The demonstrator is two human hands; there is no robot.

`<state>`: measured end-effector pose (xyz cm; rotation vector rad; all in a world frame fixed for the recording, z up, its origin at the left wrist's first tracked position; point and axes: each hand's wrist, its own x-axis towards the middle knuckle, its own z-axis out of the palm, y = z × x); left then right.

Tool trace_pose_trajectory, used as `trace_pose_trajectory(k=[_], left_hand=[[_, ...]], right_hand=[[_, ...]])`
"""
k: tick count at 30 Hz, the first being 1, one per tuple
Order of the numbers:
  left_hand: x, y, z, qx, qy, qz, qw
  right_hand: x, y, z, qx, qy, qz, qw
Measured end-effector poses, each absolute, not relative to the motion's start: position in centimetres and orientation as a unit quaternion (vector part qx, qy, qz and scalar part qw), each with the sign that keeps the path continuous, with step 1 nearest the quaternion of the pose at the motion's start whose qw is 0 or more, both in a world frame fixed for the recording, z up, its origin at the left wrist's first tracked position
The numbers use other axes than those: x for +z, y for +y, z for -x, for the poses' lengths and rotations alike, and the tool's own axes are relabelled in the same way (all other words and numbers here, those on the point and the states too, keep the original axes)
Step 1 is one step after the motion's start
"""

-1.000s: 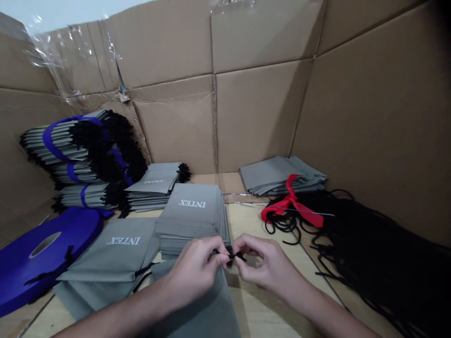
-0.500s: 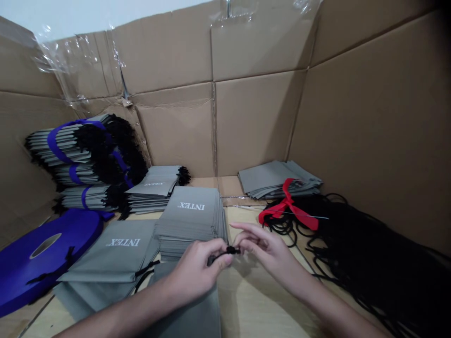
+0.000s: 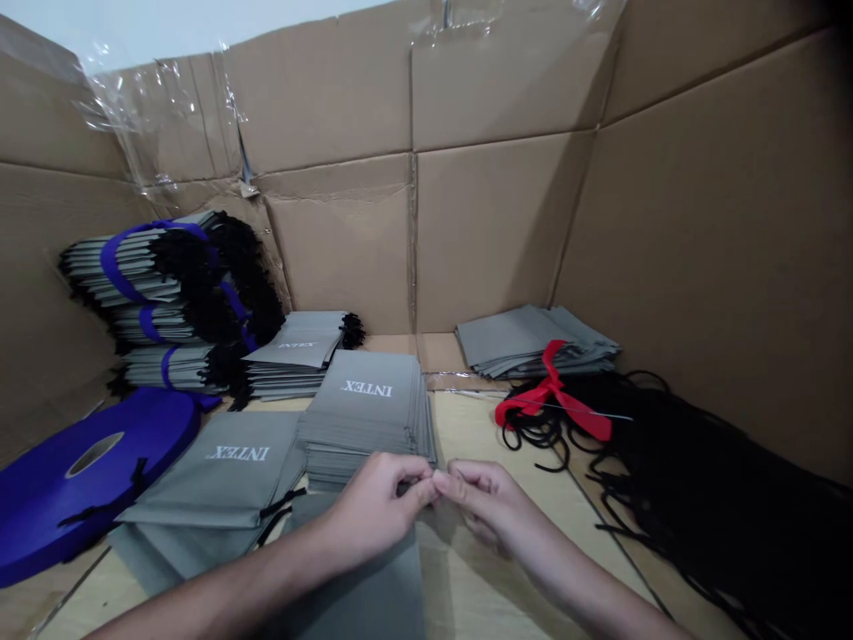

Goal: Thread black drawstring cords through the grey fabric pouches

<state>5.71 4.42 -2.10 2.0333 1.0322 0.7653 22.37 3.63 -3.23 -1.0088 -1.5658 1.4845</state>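
Observation:
My left hand [image 3: 386, 498] and my right hand [image 3: 490, 502] meet at the fingertips above the table. Both are closed in a pinch, and whatever lies between the fingers is hidden. Under my left forearm lies a grey pouch [image 3: 373, 587]. Just beyond my left hand stands a tall stack of grey INTEX pouches [image 3: 363, 391]. To its left, more grey pouches [image 3: 233, 458] lie with black cord ends [image 3: 280, 507] sticking out at their right edge.
A blue ribbon roll [image 3: 40, 480] is at the left, below banded pouch bundles [image 3: 133, 267]. A smaller pouch stack [image 3: 286, 347] stands behind. At right are flat grey pouches [image 3: 526, 338], a red tie [image 3: 553, 391] and black cords [image 3: 720, 498]. Cardboard walls [image 3: 493, 222] surround the table.
The black knotted cord seen between my hands is now hidden by my fingers. My right hand's spread fingers have closed against my left fingertips. The view has shifted slightly.

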Motion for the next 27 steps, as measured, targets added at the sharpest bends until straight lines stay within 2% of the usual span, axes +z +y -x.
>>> trace_pose_trajectory(k=[4, 7, 10, 15, 21, 27], left_hand=[[-1.9, 4.5, -5.7, 0.3, 0.365, -0.789, 0.392], [-1.6, 4.5, -5.7, 0.301, 0.369, -0.783, 0.401], [-1.2, 4.4, -5.9, 0.303, 0.376, -0.775, 0.407], [-0.5, 4.7, -5.7, 0.303, 0.357, -0.768, 0.438], [-0.6, 5.4, -5.2, 0.28, 0.335, -0.756, 0.487], [-1.5, 5.7, -5.2, 0.281, 0.357, -0.776, 0.438]], right_hand=[[-2.7, 3.0, -22.1, 0.745, -0.395, 0.335, 0.42], [-2.3, 2.6, -22.0, 0.794, -0.255, 0.308, 0.458], [-1.8, 2.7, -22.1, 0.799, -0.191, 0.306, 0.48], [-1.6, 2.9, -22.4, 0.768, -0.264, 0.31, 0.494], [-2.9, 4.4, -23.0, 0.763, -0.368, 0.32, 0.424], [-4.3, 5.7, -23.3, 0.651, -0.481, 0.398, 0.432]])
